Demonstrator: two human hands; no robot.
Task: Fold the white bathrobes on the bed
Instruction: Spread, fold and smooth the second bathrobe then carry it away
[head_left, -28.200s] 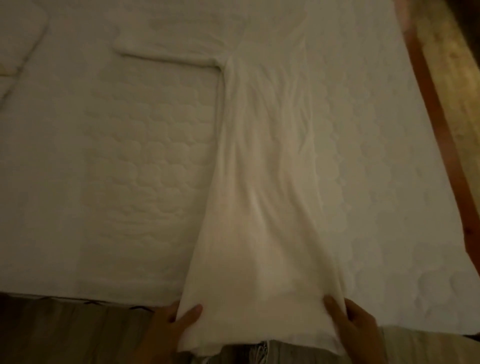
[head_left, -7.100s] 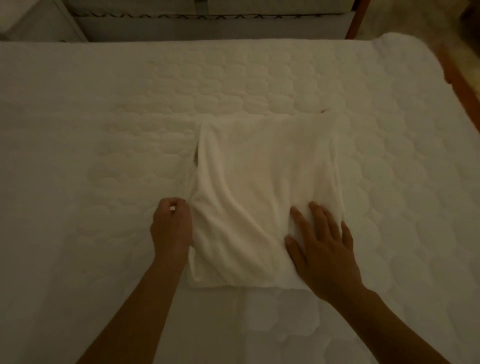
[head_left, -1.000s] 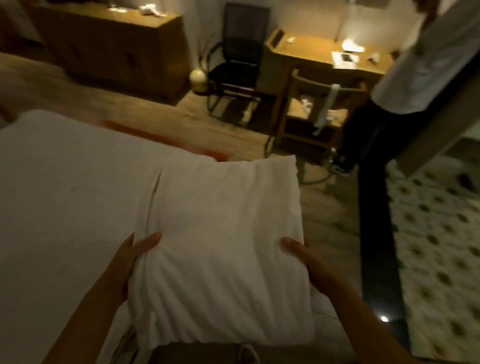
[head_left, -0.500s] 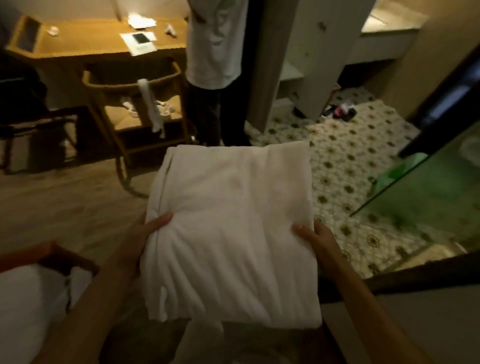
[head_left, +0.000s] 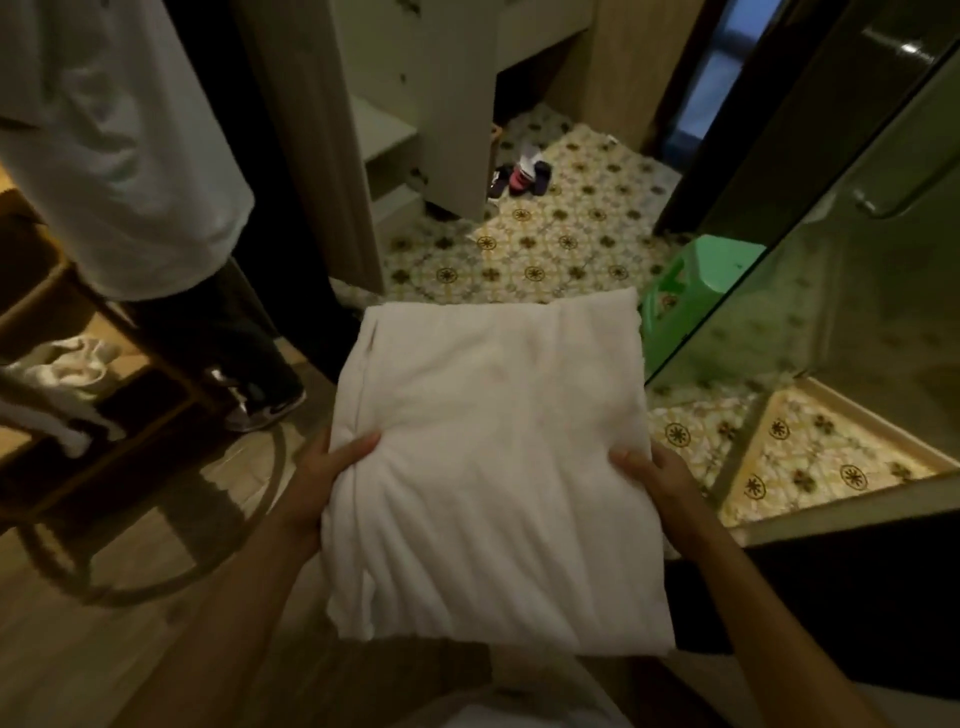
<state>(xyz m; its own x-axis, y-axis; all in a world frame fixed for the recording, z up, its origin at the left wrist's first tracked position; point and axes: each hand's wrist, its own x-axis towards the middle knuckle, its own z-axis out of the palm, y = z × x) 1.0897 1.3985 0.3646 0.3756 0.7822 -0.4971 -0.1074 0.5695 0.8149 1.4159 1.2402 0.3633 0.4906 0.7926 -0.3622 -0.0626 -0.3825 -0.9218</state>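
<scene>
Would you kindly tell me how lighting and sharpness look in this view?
Head view: dim, warm light; the folded bathrobe is fairly sharp; the wooden rack at left is blurred; a glare spot sits on the glass panel, upper right.

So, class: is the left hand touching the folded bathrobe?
Touching. The head view shows the left hand gripping the folded bathrobe at its left edge, thumb on top.
</scene>
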